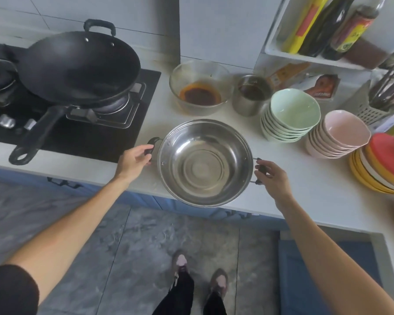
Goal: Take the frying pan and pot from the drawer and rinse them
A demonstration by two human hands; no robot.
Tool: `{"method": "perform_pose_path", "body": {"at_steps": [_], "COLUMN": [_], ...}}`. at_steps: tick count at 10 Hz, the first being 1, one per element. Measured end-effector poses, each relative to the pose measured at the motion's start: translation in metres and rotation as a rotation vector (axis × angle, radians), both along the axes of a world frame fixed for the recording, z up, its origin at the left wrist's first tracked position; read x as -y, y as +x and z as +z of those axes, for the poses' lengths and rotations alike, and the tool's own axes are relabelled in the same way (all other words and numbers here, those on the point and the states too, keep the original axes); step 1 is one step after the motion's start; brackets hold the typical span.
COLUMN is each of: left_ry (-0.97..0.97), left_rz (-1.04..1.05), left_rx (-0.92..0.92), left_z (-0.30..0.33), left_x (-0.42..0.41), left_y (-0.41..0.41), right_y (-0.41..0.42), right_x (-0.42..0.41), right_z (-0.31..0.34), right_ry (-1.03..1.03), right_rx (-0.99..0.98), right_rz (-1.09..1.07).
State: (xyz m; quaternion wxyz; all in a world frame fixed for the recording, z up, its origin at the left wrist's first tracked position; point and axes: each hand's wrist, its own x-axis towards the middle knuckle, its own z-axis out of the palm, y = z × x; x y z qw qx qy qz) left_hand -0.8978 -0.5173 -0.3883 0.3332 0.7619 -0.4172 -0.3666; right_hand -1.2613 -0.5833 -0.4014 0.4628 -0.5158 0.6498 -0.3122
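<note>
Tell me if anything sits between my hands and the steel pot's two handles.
Nothing visible does. The left hand is already on the pot's left handle and the right hand on its right handle. The bowl stacks stand behind, clear of both hands.

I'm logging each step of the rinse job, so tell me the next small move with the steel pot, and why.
Probably lift the pot straight up off the counter with both hands. The left hand and right hand each sit at a side handle, the pot overhangs the counter edge, it looks empty, and no sink shows here, so it must be carried away to be rinsed.
</note>
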Motion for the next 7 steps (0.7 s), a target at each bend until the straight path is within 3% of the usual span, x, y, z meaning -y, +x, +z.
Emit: {"method": "perform_pose_path", "body": {"at_steps": [3, 5, 6, 7], "left_ry": [-0.058, 0.227, 0.212, 0.076], "left_rz": [0.042, -0.26, -0.277, -0.253], "left_rx": [-0.021, 0.05, 0.172, 0.331], "left_z": [-0.023, -0.002, 0.02, 0.046], "left_x": [0.009, 0.004, -0.022, -0.067], "left_y": [-0.001, -0.002, -0.017, -0.042], "right_y": [-0.005, -0.007, -0.02, -0.044], "right_x": [0.005, -0.016, -0.053, -0.103], "right_z": [-0.014, 0.012, 0.035, 0.055], "right_ry": [0.064, 0.037, -0.038, -0.13], "right_rx": [-0.041, -0.273, -0.257, -0.281], "right_rz": [0.029, 0.124, 0.143, 0.204]}}
